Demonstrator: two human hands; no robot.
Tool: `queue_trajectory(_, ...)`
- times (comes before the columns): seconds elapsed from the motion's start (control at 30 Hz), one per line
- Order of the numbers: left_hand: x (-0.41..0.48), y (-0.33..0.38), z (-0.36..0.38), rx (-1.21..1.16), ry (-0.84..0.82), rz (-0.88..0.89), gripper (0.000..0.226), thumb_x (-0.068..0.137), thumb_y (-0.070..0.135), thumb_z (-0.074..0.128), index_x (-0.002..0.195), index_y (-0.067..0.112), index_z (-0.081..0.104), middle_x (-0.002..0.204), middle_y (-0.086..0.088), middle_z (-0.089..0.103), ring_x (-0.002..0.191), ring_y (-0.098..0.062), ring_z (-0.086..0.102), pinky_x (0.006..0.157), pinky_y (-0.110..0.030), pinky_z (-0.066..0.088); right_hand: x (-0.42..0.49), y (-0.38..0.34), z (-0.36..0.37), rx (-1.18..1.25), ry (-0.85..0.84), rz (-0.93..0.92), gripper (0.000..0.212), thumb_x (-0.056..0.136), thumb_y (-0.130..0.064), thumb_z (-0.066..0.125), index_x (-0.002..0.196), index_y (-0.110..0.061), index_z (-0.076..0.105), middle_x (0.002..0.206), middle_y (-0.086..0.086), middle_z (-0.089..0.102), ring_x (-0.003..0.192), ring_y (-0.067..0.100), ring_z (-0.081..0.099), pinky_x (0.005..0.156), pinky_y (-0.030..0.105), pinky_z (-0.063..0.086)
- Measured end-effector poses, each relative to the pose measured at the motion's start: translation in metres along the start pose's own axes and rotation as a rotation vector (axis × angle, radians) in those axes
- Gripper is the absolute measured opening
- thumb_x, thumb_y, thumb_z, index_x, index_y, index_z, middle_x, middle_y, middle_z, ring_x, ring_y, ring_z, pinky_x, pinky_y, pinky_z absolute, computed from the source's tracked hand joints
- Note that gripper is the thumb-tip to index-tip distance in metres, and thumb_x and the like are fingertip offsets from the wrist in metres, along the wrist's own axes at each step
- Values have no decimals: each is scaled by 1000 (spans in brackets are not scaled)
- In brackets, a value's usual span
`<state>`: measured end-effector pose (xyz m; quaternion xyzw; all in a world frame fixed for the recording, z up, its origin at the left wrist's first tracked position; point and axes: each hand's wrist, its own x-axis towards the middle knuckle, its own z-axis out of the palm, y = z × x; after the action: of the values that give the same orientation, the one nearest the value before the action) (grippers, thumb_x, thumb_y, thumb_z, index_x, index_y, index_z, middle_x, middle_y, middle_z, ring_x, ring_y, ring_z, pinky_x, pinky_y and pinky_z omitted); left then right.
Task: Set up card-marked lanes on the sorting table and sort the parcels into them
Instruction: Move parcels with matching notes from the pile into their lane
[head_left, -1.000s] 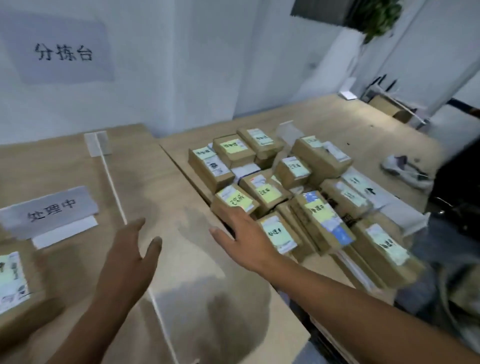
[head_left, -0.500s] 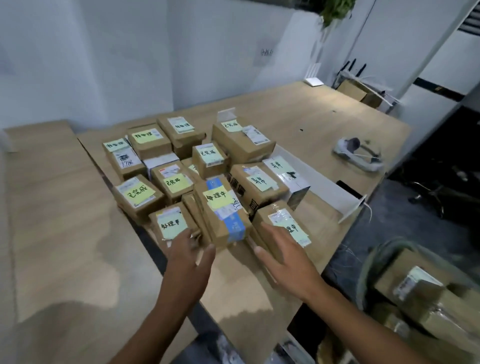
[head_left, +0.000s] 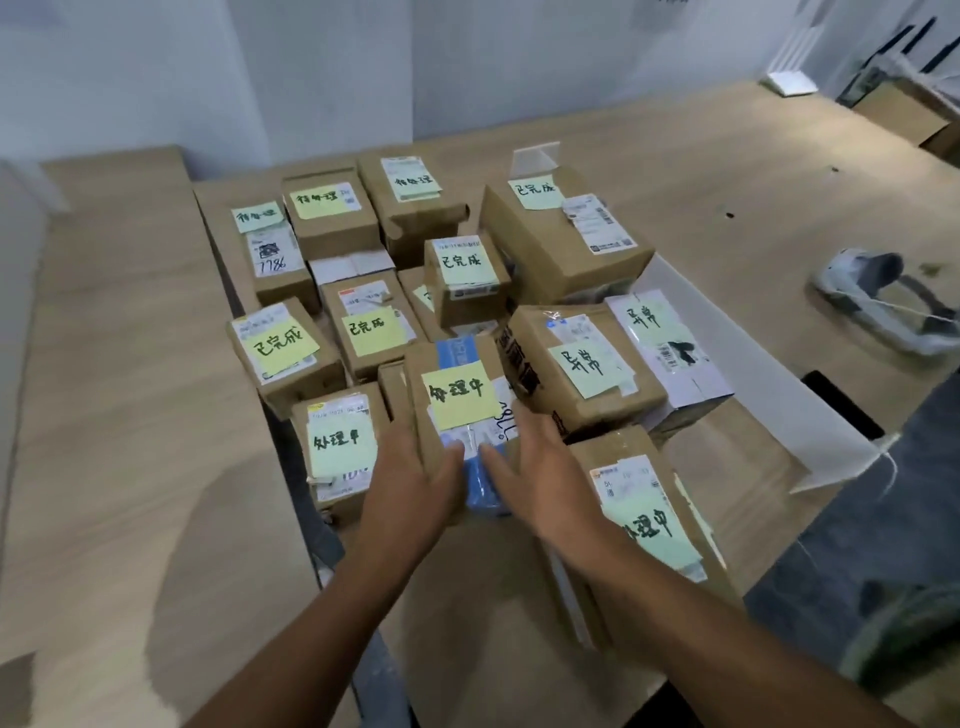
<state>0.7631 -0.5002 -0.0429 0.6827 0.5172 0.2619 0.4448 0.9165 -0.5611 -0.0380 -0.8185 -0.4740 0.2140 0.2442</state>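
The left hand (head_left: 410, 483) and right hand (head_left: 540, 467) are pressing nearly straight fingers against the left and right sides of the blue-taped parcel (head_left: 457, 395). It is sitting near-centre among the boxes (head_left: 561, 234) on the table (head_left: 701, 171).

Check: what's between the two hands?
Head view: the blue-taped parcel with a yellow note lies between the left hand and right hand, both at its near end.

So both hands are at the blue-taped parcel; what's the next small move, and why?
Probably squeeze and lift the blue-taped parcel straight up. The left hand and right hand flank its near end with fairly straight fingers, and neighbouring parcels crowd both sides, so sliding it sideways looks awkward.
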Motion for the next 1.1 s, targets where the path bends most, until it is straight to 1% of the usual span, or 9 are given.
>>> queue_trajectory(0.2, 0, 12, 7, -4, 54, -33, 47, 94, 26, 62, 139, 28, 48, 128, 6, 59, 110, -7, 58, 83, -21, 47, 3, -3, -8, 112, -45, -61, 69, 98, -40, 61, 157, -24, 28, 148, -2, 50, 134, 14, 48, 111, 39, 44)
queue_trajectory(0.4, -45, 46, -49, -74, 214, 47, 45, 92, 23, 66, 131, 39, 52, 112, 34, 56, 102, 24, 52, 73, 3, 42, -35, -57, -41, 158, 23, -257, 72, 96, -44, 64, 156, -27, 28, 148, -5, 48, 129, 3, 46, 104, 29, 45)
queue_trajectory(0.53, -98, 49, -121, 1, 365, 59, 41, 89, 28, 67, 123, 44, 51, 117, 27, 59, 106, 10, 57, 81, -8, 45, -68, -118, -34, 222, -49, -445, 70, 93, -46, 67, 152, -29, 32, 141, -7, 50, 127, 7, 50, 104, 35, 50)
queue_trajectory(0.63, -143, 39, -184, 68, 512, 29, 48, 87, 31, 67, 130, 41, 48, 118, 34, 53, 108, 23, 48, 86, -3, 38, -94, -176, -6, 281, -154, -571, 75, 91, -42, 70, 154, -33, 30, 142, -9, 48, 127, 1, 48, 102, 25, 47)
queue_trajectory(0.77, -198, 13, -275, 121, 636, -47, 49, 81, 34, 61, 128, 39, 48, 124, 20, 61, 109, -1, 56, 89, -17, 47, -137, -261, 46, 362, -294, -716, 77, 91, -32, 73, 156, -18, 34, 139, 2, 51, 126, 10, 51, 107, 25, 43)
queue_trajectory(0.87, -226, -12, -337, 166, 712, -112, 49, 77, 34, 60, 125, 32, 55, 115, 16, 66, 103, -8, 62, 83, -30, 50, -163, -316, 87, 396, -367, -796, 78, 91, -32, 74, 156, -21, 33, 136, -1, 49, 125, 8, 50, 105, 22, 41)
queue_trajectory(0.97, -238, -49, -393, 174, 742, -162, 47, 73, 33, 60, 116, 49, 51, 99, 30, 62, 93, -2, 61, 74, -24, 45, -177, -364, 139, 384, -430, -823, 84, 90, -35, 74, 159, -20, 27, 139, -1, 47, 128, 9, 48, 107, 23, 40)
queue_trajectory(1.03, -236, -79, -428, 169, 733, -186, 46, 72, 35, 59, 111, 55, 45, 92, 42, 59, 89, 12, 59, 70, -12, 44, -180, -394, 178, 374, -448, -804, 88, 90, -36, 74, 160, -19, 24, 135, -2, 46, 120, 4, 47, 101, 15, 37)
queue_trajectory(1.1, -227, -113, -464, 161, 706, -202, 50, 72, 34, 60, 109, 60, 40, 90, 53, 54, 89, 26, 53, 66, -2, 40, -177, -423, 221, 349, -486, -776, 85, 89, -36, 75, 158, -17, 27, 133, -1, 49, 116, 5, 51, 101, 20, 41)
